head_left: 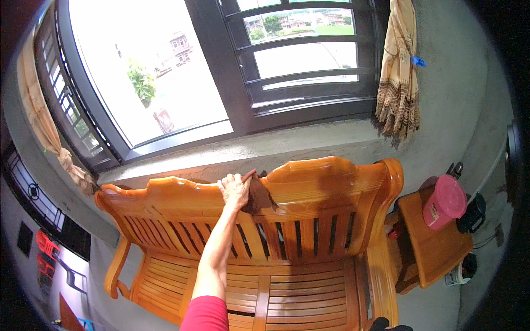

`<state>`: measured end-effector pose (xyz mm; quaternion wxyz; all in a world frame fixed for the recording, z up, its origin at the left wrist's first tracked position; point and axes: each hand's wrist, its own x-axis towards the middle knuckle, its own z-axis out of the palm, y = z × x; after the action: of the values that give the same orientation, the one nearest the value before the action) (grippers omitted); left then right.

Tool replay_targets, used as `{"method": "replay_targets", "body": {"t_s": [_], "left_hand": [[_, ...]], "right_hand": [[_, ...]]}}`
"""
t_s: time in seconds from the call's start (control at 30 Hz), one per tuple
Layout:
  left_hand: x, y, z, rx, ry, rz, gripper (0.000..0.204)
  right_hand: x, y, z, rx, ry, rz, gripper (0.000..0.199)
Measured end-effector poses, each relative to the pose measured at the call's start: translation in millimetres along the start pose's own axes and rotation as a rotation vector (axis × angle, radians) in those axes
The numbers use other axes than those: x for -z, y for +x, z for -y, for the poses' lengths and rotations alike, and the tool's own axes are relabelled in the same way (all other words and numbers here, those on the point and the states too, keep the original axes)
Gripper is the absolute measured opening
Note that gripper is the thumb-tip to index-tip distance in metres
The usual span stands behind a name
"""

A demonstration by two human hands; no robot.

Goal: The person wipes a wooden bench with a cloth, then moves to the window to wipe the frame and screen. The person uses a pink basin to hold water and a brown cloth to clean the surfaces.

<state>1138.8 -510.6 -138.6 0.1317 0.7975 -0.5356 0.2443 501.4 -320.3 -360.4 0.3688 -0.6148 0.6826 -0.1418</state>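
Note:
My left hand point(234, 190) reaches forward to the top rail of a glossy orange wooden bench point(309, 187). It holds a dark brown cloth point(258, 197) pressed against the backrest, just below the carved top edge. My forearm and a red sleeve come up from the lower edge over the slatted seat. My right hand does not show in the picture.
A dark-framed window point(232, 83) with bars stands behind the bench above a concrete sill. A beige curtain point(397, 83) hangs at the right. A small wooden side table point(436, 248) to the right carries a pink lidded container point(444, 201) and a dark object.

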Motion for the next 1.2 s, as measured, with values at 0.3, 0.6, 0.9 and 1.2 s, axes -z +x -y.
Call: {"method": "replay_targets", "body": {"t_s": [0.3,0.6,0.9,1.2], "left_hand": [[0,4,-36,-0.066,-0.132,-0.030,0.030],[-7,6,-28,-0.009,-0.142,0.038,0.033],[-10,-21,-40,-0.156,-0.190,-0.282,0.035],[5,19,-19,0.159,-0.039,0.012,0.033]], "right_hand": [[12,15,-18,-0.021,0.004,-0.005,0.034],[24,28,-42,-0.009,0.017,-0.001,0.032],[37,25,-72,-0.017,0.018,-0.015,0.030],[44,10,-107,-0.021,0.024,-0.048,0.028]]}}
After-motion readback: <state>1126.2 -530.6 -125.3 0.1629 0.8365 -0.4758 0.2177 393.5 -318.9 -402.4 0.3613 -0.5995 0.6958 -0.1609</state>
